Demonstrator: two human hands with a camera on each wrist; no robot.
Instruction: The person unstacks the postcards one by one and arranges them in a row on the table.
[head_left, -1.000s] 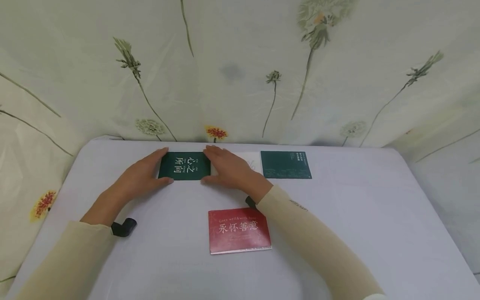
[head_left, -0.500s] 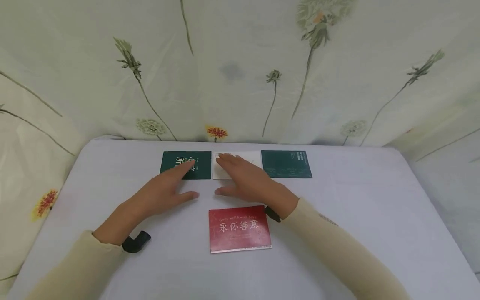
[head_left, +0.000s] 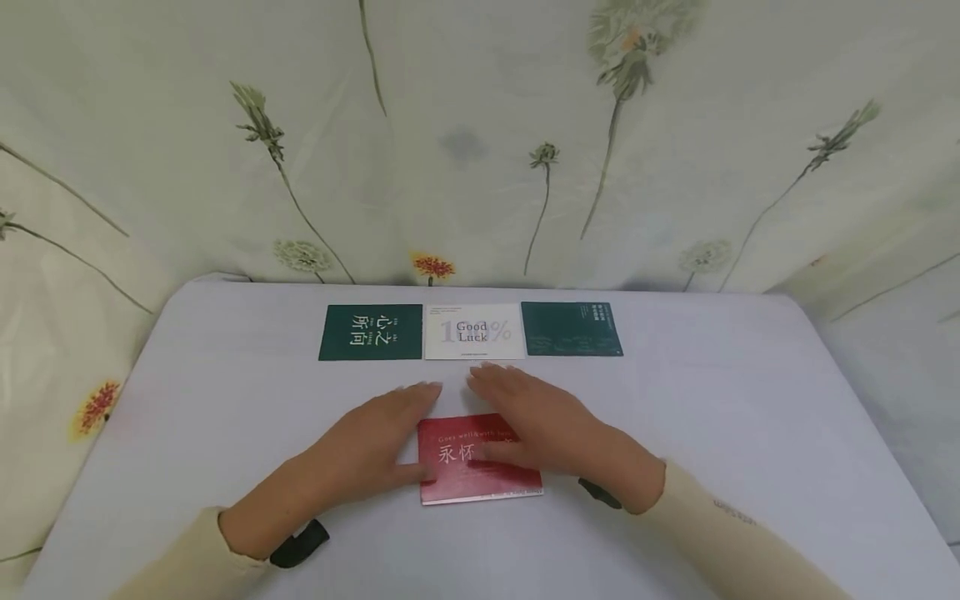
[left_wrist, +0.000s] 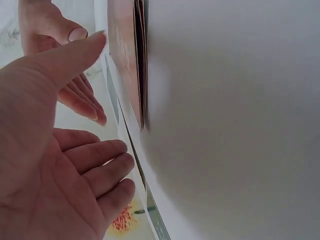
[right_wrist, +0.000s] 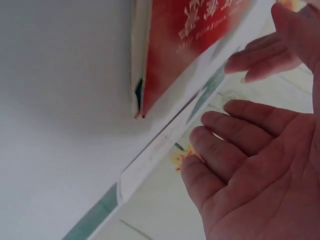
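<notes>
A red folded card [head_left: 480, 483] with white lettering lies on the white table, its layers slightly parted along the edge in both wrist views. My left hand [head_left: 360, 442] is over its left side, thumb near the left edge and fingers extended forward. Over the card's upper right reaches my right hand [head_left: 551, 421], covering part of the lettering. Both hands hold nothing; in the wrist views their fingers are relaxed and apart from the card. Behind them sit a green card [head_left: 371, 332] with white characters, a white "Good Luck" card [head_left: 474, 343] and a darker green card [head_left: 572, 329], side by side.
The white-covered table [head_left: 712, 433] ends at the back against a curtain [head_left: 465, 208] printed with dandelions. Along that back edge runs the row of three cards. A dark band with a small black device [head_left: 300, 544] is on the left wrist.
Both hands have left the left green card and drawn back toward the red card, uncovering the white card. The three cards in the row look unmoved over the last half second.
</notes>
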